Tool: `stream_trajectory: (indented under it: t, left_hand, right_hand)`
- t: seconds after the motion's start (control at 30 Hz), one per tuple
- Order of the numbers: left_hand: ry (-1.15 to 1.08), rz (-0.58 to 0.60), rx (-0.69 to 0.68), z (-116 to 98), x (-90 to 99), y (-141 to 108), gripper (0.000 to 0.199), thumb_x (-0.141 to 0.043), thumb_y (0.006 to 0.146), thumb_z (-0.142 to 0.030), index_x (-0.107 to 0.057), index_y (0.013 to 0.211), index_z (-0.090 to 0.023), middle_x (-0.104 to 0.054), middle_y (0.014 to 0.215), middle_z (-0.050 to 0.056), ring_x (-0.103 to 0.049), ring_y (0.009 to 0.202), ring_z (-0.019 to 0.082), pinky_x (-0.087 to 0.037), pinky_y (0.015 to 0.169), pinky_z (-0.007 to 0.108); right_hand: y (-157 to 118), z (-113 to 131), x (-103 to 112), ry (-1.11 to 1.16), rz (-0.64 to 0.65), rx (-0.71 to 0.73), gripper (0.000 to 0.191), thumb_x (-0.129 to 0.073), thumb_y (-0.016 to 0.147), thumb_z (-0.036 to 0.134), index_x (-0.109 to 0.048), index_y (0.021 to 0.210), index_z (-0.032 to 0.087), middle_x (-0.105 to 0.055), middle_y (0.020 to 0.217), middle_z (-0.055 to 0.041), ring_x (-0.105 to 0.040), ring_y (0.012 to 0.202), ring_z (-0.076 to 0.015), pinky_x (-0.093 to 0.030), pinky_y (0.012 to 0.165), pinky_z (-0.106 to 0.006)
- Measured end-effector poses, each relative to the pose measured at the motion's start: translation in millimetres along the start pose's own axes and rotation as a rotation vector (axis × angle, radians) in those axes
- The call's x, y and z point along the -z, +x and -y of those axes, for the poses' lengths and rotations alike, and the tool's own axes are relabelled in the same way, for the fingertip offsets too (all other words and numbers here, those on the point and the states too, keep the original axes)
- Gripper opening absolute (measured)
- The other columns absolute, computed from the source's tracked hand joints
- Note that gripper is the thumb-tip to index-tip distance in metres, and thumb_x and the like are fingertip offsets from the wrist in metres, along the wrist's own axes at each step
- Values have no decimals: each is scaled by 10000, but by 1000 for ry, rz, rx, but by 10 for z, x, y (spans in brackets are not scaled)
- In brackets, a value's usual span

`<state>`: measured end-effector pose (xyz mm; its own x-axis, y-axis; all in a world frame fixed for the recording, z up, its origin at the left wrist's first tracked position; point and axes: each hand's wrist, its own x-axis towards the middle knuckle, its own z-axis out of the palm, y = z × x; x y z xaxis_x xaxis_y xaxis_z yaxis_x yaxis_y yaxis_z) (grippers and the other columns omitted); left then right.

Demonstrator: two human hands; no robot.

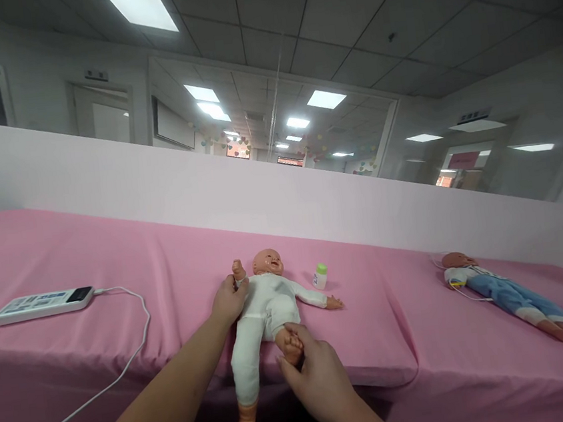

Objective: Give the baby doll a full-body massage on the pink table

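White-clothed baby doll [265,300], left hand [230,299] gripping its arm, right hand [313,370] grasping its foot

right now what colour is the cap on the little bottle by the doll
Light green, best seen in the head view.

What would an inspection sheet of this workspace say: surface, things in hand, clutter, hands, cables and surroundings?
Surface: pink cloth, creased, draped over the front edge.
Things in hand: doll in white, face up, one leg bent up, the other reaching over the front edge.
Clutter: green-capped bottle upright beside the doll; flat white device at far left; second doll in blue trousers, lying at right.
Hands: left hand at the doll's raised arm; right hand around the bent leg's foot.
Cables: white cable curves from the device over the front edge; thin white lines near the second doll, ends unclear.
Surroundings: low white wall behind, window above it; liquid spills, nothing seen.
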<state>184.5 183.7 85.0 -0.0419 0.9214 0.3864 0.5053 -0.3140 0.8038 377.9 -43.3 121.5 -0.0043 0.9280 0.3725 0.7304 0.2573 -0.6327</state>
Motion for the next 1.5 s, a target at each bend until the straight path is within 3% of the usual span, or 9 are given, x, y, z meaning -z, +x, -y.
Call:
stream_trajectory:
  t: [0.3,0.43,0.57,0.7,0.8,1.0,1.13,1.33,1.5]
  left_hand:
    - [-36,14,20,23,-2,-9,358,-532,953,-592,-551,884,-241,-710,848,73,-680,793,281,-416,646,339]
    - [-52,9,40,2,10,-14,379,-526,951,-612,-557,890,-239,-720,847,80,-693,803,293,-427,659,349]
    - [-87,-12,74,21,12,-3,402,-508,954,-632,-565,892,-238,-721,829,75,-699,805,299,-444,673,359]
    - [-130,-37,139,85,8,24,460,-485,947,-688,-586,939,-239,-746,879,83,-704,832,302,-455,678,359]
    - [-162,-47,160,132,1,49,485,-468,950,-703,-586,976,-233,-755,938,96,-705,872,298,-463,703,355]
    - [-163,-58,161,172,-24,78,478,-466,961,-689,-587,981,-226,-758,952,102,-702,894,292,-459,706,344]
    - [-147,-39,172,139,0,56,503,-450,964,-710,-595,982,-228,-760,953,103,-703,893,302,-459,706,349]
    - [-141,-39,169,79,48,14,484,-456,970,-690,-593,1011,-228,-762,1004,107,-704,942,310,-478,745,359]
    - [-141,-33,169,126,22,39,514,-445,963,-725,-590,1007,-233,-759,983,100,-702,919,306,-470,731,359]
  right_hand:
    - [280,-123,-149,-9,-58,25,546,-694,870,272,-610,1407,225,-789,1062,-85,-768,995,-308,-577,882,-394]
    - [297,-121,-41,99,-94,69,527,-694,858,294,-626,1379,242,-790,1044,-58,-766,930,-275,-588,845,-369]
    - [486,-259,117,242,-210,60,470,-724,840,382,-672,1274,211,-760,1176,-94,-722,1089,-293,-577,966,-399]
    - [628,-508,142,469,-274,-42,562,-719,855,551,-639,1235,144,-747,934,-86,-701,767,-248,-595,686,-360]
    - [509,-629,87,553,-290,-47,631,-694,882,616,-600,1255,116,-704,815,-50,-629,617,-194,-542,573,-313]
    - [-108,-612,-105,205,-264,80,444,-655,917,464,-618,1270,197,-756,1080,-112,-744,950,-275,-610,842,-357]
    - [-372,-664,-333,104,-243,86,449,-660,886,419,-598,1284,223,-765,1054,-106,-769,894,-296,-623,812,-366]
    - [-465,-888,-595,139,-169,43,686,-740,777,390,-520,1403,219,-772,1115,-106,-786,934,-318,-640,810,-366]
    - [-560,-959,-698,200,-80,-44,1049,-789,731,369,-275,1638,249,-776,1120,-73,-787,835,-286,-636,750,-347]
